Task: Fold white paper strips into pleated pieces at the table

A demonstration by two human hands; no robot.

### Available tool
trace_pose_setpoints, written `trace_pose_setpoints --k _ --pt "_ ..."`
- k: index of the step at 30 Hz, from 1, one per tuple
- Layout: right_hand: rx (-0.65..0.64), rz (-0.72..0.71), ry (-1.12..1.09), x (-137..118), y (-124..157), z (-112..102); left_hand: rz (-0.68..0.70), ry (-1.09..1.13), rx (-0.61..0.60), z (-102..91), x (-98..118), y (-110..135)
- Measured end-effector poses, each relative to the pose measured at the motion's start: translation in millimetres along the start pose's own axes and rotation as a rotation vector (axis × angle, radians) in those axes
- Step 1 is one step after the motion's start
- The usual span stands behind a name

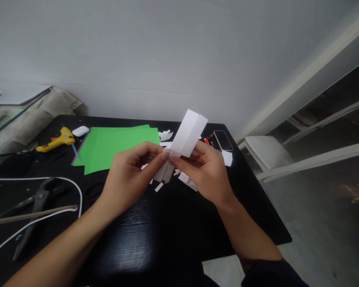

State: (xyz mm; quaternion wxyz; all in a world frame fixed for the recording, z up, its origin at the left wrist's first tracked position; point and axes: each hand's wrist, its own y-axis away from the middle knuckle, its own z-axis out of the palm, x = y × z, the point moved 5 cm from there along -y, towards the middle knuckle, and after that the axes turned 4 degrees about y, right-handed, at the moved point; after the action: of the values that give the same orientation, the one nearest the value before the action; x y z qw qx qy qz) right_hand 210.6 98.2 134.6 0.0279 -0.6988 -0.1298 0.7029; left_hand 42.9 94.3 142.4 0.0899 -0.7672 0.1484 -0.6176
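- Black table (194, 227): far edge along the wall (167, 59), right edge slants out to a rounded near-right corner.
- Open tabletop between the forearms; left side tight: green sheets (116, 145), yellow glue gun (58, 139), white cable (79, 191).
- Folded white paper (189, 133) is between the hands, above paper scraps (188, 181).
- Left hand (127, 171) pinches its near end, thumb on top; right hand (208, 171) grips just beside, fingers partly behind.
- Long axis runs near-left to far-right, free end pointing far, slightly right, toward the wall.
- Phone (223, 140) beyond right hand, near right edge.
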Motion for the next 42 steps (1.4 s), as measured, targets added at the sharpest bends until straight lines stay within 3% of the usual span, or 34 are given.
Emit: trace_pose_setpoints --k 15,23,28,36,42 --pt "0.018 0.007 0.028 5.3 -1.2 -3.3 -0.034 -0.045 -0.139 5.3 -8.2 -4.1" --pt "-0.070 0.044 0.007 5.1 -2.6 -0.4 -0.011 -0.117 -0.134 1.1 -10.7 -2.2" --pt "-0.010 0.037 0.041 8.2 -3.4 -5.3 -0.044 -0.074 -0.184 5.0 -12.3 -2.8" --pt "-0.112 0.059 0.018 6.2 -3.0 0.0 -0.024 -0.152 -0.177 3.6 -16.4 -5.4" --pt "0.029 0.033 0.103 4.2 -2.9 -8.1 -0.117 0.092 -0.217 6.8 -33.0 6.5"
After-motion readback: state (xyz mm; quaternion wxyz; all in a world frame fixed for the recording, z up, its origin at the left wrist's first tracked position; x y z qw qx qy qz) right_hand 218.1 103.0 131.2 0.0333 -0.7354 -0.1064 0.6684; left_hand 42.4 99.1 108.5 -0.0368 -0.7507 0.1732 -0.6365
